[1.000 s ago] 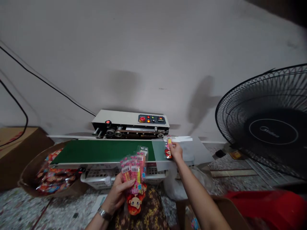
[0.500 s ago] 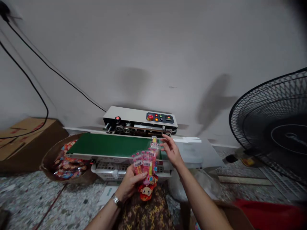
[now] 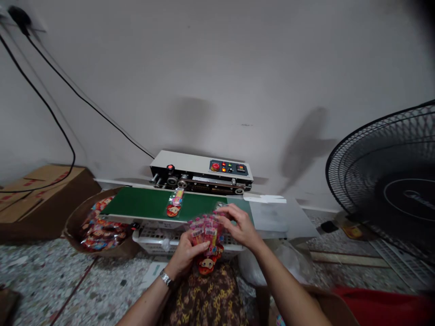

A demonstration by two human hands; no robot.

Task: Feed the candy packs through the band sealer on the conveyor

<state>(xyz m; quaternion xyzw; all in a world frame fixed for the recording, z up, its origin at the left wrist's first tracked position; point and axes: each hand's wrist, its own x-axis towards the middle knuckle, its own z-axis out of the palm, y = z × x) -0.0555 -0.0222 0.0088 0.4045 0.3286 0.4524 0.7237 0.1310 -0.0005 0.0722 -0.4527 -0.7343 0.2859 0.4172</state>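
The left hand (image 3: 186, 253) grips a fanned bunch of packets (image 3: 205, 233) by their lower part, thumb across the front, just in front of the near edge of the green belt (image 3: 142, 203). The right hand (image 3: 239, 224) curls its fingers over the top of the same bunch, pinching the upper right packets. The bunch stands roughly upright, long axis running from the red cartoon heads at the bottom to the clear ends at the top, tilted slightly toward the sealing machine (image 3: 202, 172).

One single packet (image 3: 174, 203) lies on the belt, long axis across the belt's width, cartoon head toward the person, top end at the machine's rollers. The belt is bare to its left and right. The grey plate (image 3: 282, 217) at the belt's right end lies free beyond the right hand.

The fan (image 3: 390, 190) is cut off by the right edge, and the cardboard box (image 3: 37, 194) by the left edge. The tub of packets (image 3: 98, 224) sits partly hidden under the belt's left end (its contents blur together). Print on the packets is too small to read.
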